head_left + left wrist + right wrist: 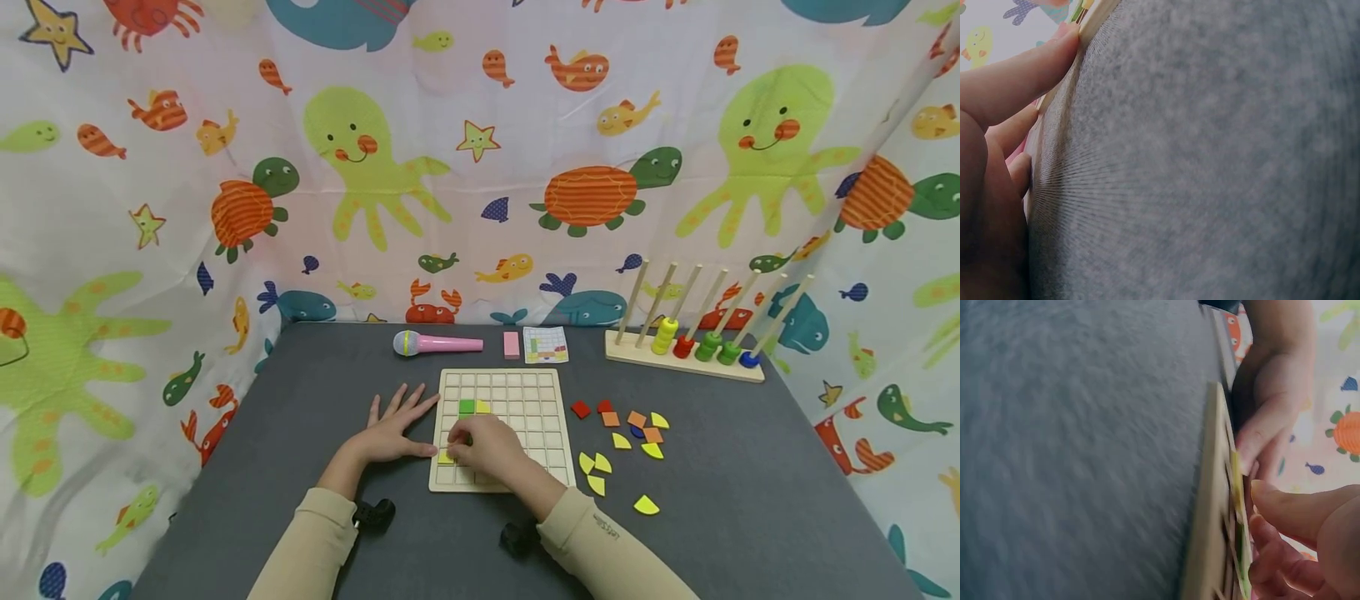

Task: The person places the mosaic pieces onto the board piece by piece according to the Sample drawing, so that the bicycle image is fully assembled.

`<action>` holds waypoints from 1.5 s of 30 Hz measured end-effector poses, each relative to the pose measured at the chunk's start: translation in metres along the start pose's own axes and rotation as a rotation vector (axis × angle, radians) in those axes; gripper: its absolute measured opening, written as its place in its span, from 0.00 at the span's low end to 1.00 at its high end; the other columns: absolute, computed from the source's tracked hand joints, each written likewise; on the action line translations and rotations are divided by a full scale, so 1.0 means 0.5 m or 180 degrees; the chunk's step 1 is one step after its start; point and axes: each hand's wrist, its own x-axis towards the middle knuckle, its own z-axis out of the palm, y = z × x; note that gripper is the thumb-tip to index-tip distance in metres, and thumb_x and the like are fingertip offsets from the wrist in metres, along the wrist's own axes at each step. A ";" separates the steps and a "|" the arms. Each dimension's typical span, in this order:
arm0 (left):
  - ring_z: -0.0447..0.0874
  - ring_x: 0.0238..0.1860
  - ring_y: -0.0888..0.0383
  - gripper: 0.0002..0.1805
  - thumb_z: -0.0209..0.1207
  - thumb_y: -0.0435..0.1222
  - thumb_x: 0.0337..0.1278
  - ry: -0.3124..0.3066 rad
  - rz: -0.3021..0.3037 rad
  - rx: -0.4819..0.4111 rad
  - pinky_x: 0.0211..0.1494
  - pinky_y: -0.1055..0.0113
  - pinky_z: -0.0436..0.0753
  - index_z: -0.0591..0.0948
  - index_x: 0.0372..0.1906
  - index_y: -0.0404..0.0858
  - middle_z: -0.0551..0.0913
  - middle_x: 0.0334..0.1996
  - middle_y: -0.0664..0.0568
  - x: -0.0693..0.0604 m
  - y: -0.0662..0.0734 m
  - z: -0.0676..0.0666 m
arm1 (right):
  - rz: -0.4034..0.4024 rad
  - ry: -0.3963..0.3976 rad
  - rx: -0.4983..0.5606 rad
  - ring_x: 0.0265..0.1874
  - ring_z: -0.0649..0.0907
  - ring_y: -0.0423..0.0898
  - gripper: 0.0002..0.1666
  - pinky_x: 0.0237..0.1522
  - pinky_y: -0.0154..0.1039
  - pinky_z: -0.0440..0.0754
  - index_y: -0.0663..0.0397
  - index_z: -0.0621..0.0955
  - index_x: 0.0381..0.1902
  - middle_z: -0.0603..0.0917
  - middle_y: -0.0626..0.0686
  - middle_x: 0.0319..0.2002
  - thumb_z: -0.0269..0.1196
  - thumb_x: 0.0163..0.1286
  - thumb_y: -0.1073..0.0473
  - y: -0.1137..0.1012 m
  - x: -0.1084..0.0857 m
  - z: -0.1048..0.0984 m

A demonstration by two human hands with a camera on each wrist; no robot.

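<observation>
A wooden grid board point(553, 442) lies on the dark table, with green tiles point(467, 407) and a yellow piece point(483, 407) in its upper left part. Another yellow piece point(445, 457) sits near its lower left edge. My left hand point(390, 436) is spread flat beside the board, its thumb and fingers touching the left edge. Over the left half of the board is my right hand point(491, 446), fingers bent, tips close to the lower yellow piece. In the right wrist view, the right thumb point(1279, 500) stands a little apart from the index finger; nothing shows between them.
Loose yellow quarter-circles point(647, 505), orange squares point(637, 418) and red squares point(581, 409) are scattered right of the board. Behind it lie a pink toy microphone point(450, 344), a pink block point(511, 345) and a pattern card point(546, 345). A peg stand with rings point(686, 360) is at back right.
</observation>
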 end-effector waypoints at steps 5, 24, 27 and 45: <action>0.24 0.82 0.43 0.56 0.67 0.65 0.48 -0.0046 -0.0037 0.0067 0.72 0.34 0.17 0.55 0.81 0.58 0.43 0.83 0.50 0.000 0.009 -0.005 | 0.0036 0.0071 0.0142 0.29 0.79 0.36 0.06 0.33 0.35 0.78 0.46 0.89 0.39 0.84 0.39 0.29 0.72 0.65 0.54 0.007 -0.016 -0.035; 0.22 0.82 0.46 0.57 0.66 0.67 0.47 -0.0085 -0.0135 0.0139 0.72 0.36 0.16 0.53 0.81 0.62 0.41 0.83 0.55 0.008 -0.006 0.005 | 0.0339 0.0405 0.0356 0.28 0.78 0.41 0.11 0.29 0.37 0.78 0.48 0.88 0.43 0.83 0.41 0.28 0.72 0.64 0.54 0.088 -0.067 -0.140; 0.21 0.82 0.47 0.56 0.66 0.67 0.47 -0.0091 -0.0161 0.0144 0.72 0.36 0.16 0.52 0.81 0.63 0.40 0.83 0.56 0.010 -0.005 0.003 | 0.0394 0.0450 0.0345 0.28 0.78 0.40 0.11 0.30 0.37 0.78 0.49 0.88 0.43 0.83 0.41 0.28 0.72 0.64 0.54 0.103 -0.076 -0.152; 0.22 0.82 0.44 0.57 0.65 0.70 0.45 -0.0076 -0.0090 0.0047 0.70 0.35 0.13 0.53 0.81 0.62 0.41 0.83 0.54 0.003 0.005 0.001 | 0.0723 0.0587 0.0299 0.30 0.79 0.45 0.14 0.29 0.38 0.78 0.54 0.87 0.47 0.84 0.46 0.31 0.73 0.64 0.56 0.178 -0.140 -0.225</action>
